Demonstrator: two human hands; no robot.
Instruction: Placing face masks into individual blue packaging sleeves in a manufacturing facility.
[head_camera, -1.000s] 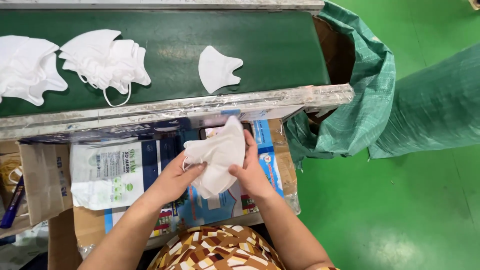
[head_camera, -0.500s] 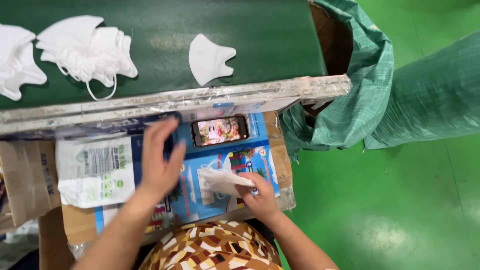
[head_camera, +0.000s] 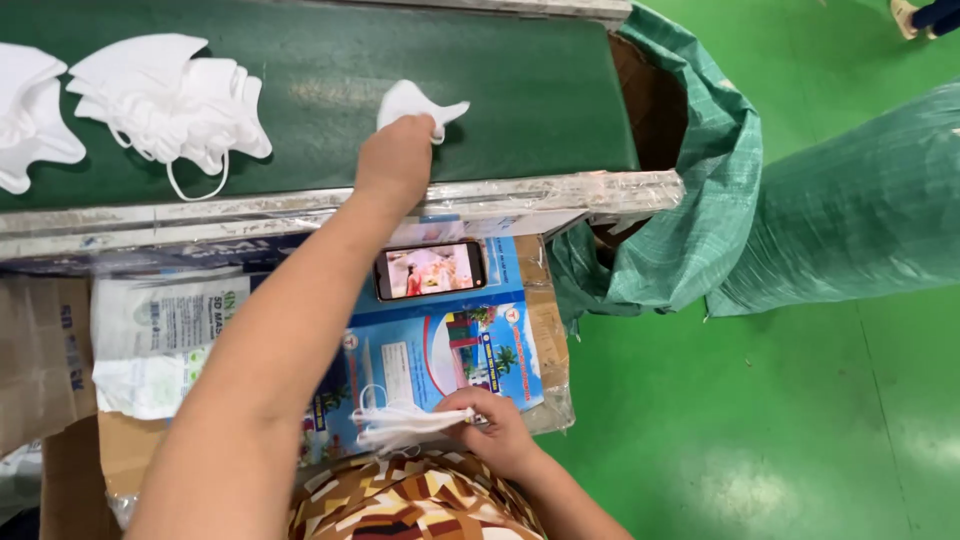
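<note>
Head cam looks straight down here: the left hand is stretched out over the dark green conveyor belt, fingers curled onto a single white folded face mask lying near the belt's front edge, right of the middle. Looks like a pinch on the mask's near side, though the knuckles hide the fingertips, so I can't tell how firm it is. The right hand sits low by the person's lap, fingers closed on a flat stack of white masks at the near edge of a blue printed cardboard box.

Best bet, I'd say: grab by the body, not the ear loop, so it doesn't unfold.

A loose pile of white masks sits toward the belt's left end, well apart. A smartphone lies on the box right under the reaching arm, easy to knock. A green woven sack hangs at the belt's right end.
</note>
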